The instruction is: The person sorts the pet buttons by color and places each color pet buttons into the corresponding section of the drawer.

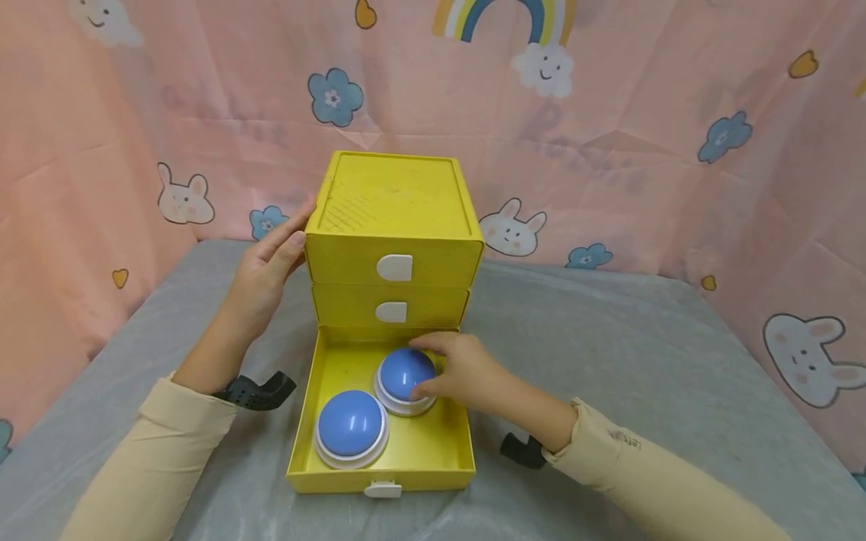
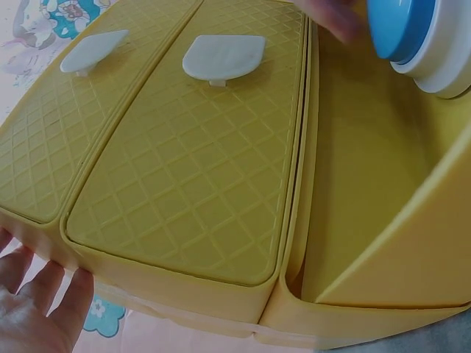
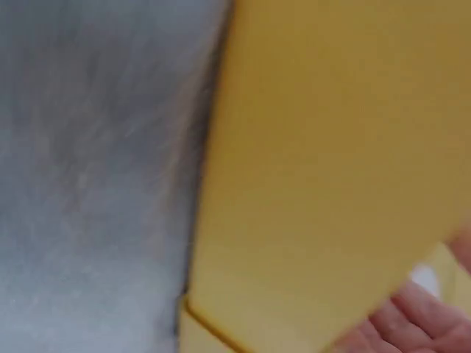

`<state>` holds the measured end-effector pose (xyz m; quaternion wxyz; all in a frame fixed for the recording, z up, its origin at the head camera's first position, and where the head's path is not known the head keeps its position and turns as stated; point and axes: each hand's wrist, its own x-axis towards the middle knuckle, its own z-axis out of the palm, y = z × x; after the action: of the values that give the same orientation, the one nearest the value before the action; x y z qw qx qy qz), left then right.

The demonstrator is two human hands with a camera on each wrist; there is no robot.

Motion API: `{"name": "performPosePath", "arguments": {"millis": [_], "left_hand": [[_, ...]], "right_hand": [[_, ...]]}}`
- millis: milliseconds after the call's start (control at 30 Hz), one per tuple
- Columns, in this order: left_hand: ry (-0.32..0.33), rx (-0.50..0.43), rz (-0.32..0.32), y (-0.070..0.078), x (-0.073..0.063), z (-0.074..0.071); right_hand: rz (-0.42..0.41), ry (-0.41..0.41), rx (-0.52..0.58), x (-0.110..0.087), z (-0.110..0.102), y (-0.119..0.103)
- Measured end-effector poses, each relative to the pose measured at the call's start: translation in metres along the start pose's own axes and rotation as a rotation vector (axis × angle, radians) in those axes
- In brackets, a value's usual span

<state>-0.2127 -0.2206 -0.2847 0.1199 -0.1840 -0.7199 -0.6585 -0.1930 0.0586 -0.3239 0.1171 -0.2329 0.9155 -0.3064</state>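
Note:
A yellow drawer cabinet (image 1: 395,263) stands on the grey cloth, its bottom drawer (image 1: 433,451) pulled out. Two blue dome push buttons with white bases lie in that drawer, the near-left button (image 1: 350,424) and the far-right button (image 1: 404,372). My right hand (image 1: 470,368) reaches over the drawer's right wall and holds the far-right button, thumb on the near side and fingers on the far side. Against the cabinet's upper left side rests my left hand (image 1: 260,282), its fingers (image 2: 73,301) extended along the wall. The right wrist view shows mostly the drawer's outer wall (image 3: 331,147).
Two upper drawers with white tabs (image 1: 395,267) are closed. Grey cloth (image 1: 609,361) covers the table around the cabinet. Behind hangs a pink printed curtain (image 1: 419,98). A black wrist strap piece (image 1: 260,391) sits near the drawer's left wall.

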Motion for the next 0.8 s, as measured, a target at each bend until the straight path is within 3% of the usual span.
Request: {"name": "performPosePath", "arguments": {"millis": [133, 233, 333, 533, 800], "left_hand": [[-0.006, -0.002, -0.002, 0.0, 0.0, 0.001], [-0.003, -0.013, 0.004, 0.0, 0.002, 0.002], [0.0, -0.014, 0.014, 0.0, 0.003, 0.001], [-0.01, -0.017, 0.034, -0.001, 0.003, 0.0], [0.005, -0.034, 0.01, -0.002, 0.0, 0.0]], "right_hand": [[0.034, 0.008, 0.329, -0.026, -0.008, -0.005], [0.032, -0.073, 0.57, -0.051, -0.011, -0.009], [0.025, -0.159, 0.73, -0.073, -0.008, -0.012], [0.046, -0.308, 0.881, -0.097, 0.005, -0.005], [0.179, -0.538, 0.971, -0.114, 0.022, 0.003]]}}
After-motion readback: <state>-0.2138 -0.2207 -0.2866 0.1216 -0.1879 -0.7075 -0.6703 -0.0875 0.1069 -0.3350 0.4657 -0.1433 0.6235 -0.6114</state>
